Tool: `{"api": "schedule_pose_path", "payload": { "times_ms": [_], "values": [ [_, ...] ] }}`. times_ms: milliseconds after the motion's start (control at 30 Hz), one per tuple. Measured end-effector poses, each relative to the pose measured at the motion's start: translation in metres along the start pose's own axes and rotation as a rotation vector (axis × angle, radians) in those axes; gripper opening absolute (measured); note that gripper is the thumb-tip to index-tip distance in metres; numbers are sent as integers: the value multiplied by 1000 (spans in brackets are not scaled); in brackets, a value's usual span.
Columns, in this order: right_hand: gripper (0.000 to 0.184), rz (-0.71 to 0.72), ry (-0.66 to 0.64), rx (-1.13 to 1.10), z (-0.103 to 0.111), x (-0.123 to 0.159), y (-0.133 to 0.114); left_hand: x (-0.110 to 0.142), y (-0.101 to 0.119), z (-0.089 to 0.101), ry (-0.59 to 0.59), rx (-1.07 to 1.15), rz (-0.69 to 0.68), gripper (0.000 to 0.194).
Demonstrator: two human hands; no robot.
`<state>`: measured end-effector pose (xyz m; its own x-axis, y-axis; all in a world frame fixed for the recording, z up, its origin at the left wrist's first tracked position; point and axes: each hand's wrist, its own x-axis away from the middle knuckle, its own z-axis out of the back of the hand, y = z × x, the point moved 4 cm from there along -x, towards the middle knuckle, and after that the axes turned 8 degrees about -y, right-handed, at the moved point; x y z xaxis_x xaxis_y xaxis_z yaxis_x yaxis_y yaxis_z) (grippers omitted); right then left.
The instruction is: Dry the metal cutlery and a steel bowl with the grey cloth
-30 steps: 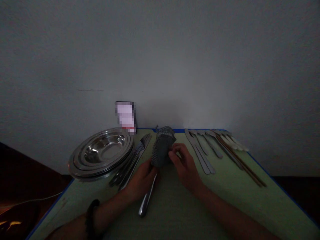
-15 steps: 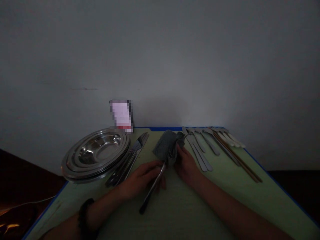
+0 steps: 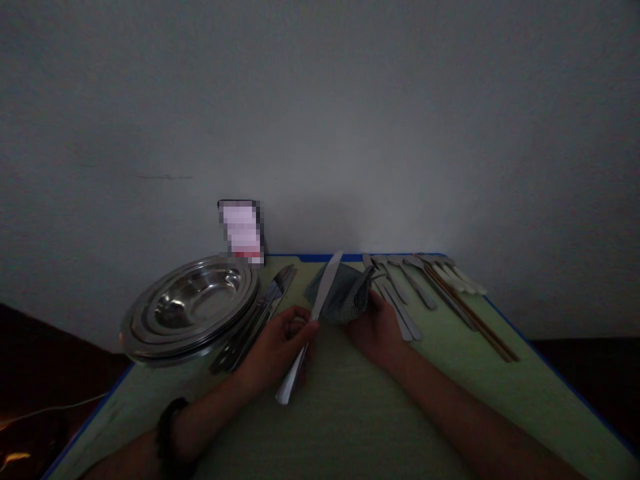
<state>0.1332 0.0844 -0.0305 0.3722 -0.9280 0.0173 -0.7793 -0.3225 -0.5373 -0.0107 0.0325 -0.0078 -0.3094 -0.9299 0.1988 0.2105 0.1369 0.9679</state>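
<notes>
Between the thumb and fingers of my left hand (image 3: 283,340) is a table knife (image 3: 327,283), its blade pointing away and its handle slanting down toward me. A grey-blue cloth (image 3: 345,297) hangs behind the blade, and my right hand (image 3: 377,330) is closed on the cloth's right side. The right fingers are partly hidden by the folds. Several knives (image 3: 250,327) lie to the left of my left hand. Close by my right hand, more flat cutlery (image 3: 400,313) rests on the table.
Stacked steel plates (image 3: 195,307) stand at the left of the green table (image 3: 330,427). A phone (image 3: 243,230) leans on the wall behind them. On the right lie spoons (image 3: 420,287), wooden chopsticks (image 3: 473,313) and white-handled cutlery (image 3: 463,280).
The knife's blade has come out of the cloth and now shows in full in front of it. My left hand has turned the knife; my right hand keeps the cloth.
</notes>
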Motion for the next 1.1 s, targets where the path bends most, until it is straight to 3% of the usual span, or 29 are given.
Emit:
{"api": "schedule_pose_path", "payload": {
  "times_ms": [200,333,533,733,900,1100],
  "values": [
    [8,-66,-97,132,-6,5,5,4,0,-5,-17,-156,-3,22],
    [16,-24,-110,184,-10,8,6,5,-1,-8,-25,-238,-14,19],
    [17,-77,-20,13,-4,3,6,6,2,-5,40,-120,-38,21],
    [18,-33,78,46,4,0,4,8,3,-5,43,-105,-49,23],
    [20,-7,-14,47,-3,-2,3,12,5,-2,106,-60,-90,24],
    [23,108,-56,290,-10,7,-8,15,5,2,137,-58,-120,24]
  ]
}}
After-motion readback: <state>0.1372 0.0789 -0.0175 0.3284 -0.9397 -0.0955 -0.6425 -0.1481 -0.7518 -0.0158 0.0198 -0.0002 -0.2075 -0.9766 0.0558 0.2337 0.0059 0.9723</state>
